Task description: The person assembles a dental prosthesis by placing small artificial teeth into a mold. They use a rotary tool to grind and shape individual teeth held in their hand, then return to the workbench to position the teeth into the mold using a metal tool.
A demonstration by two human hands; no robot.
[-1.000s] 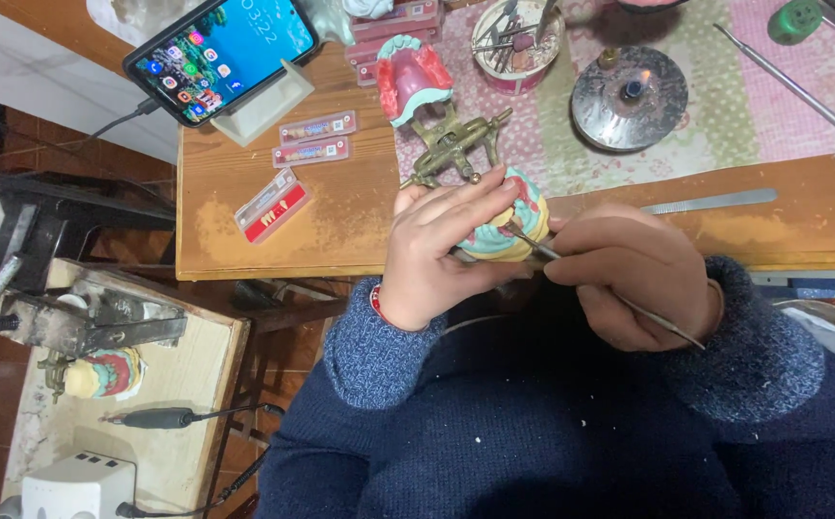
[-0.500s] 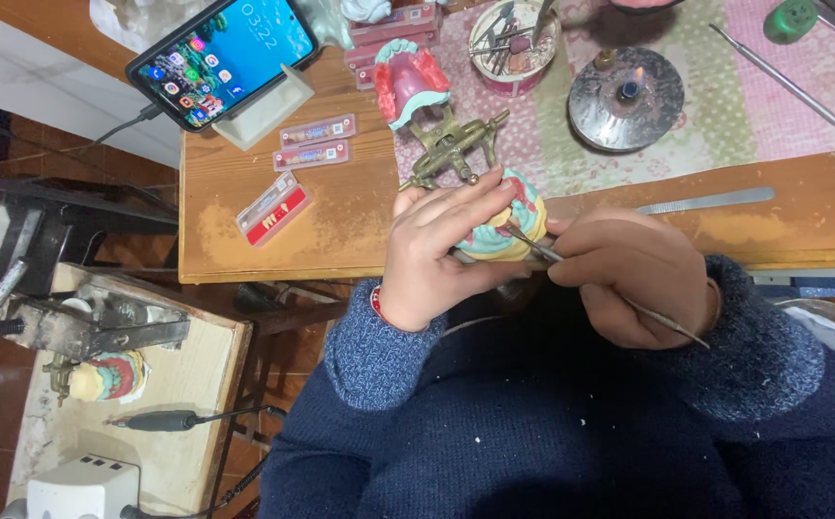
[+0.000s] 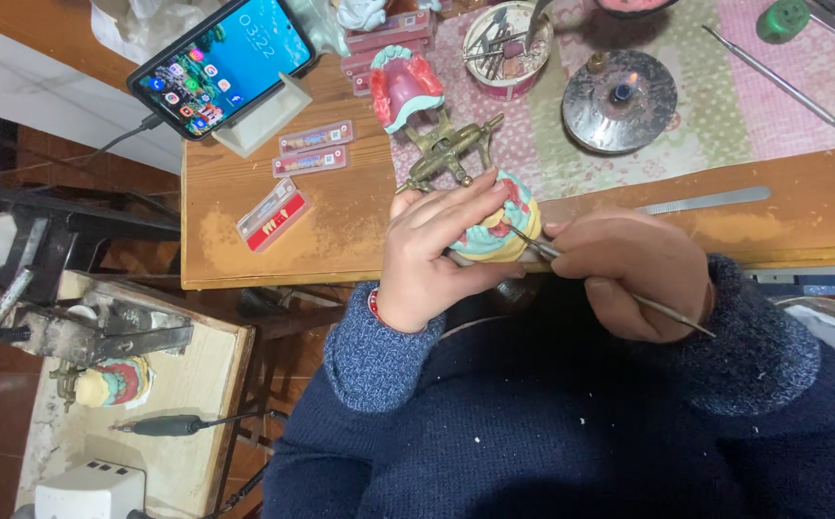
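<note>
Both hands (image 3: 533, 264) hold carving tool (image 3: 619, 291), tip aimed upper-left at dental model (image 3: 494, 235).

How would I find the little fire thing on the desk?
Start at the flowery mat covering the wooden desk's far right part. On it sits a round shiny metal burner, beside the tool cup. It alone has a tiny flame on top.

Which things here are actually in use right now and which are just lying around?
In use: left hand holding the dental model; right hand working it with the thin metal tool.

Lying about: phone, metal spatula, lit burner, brass articulator.
</note>
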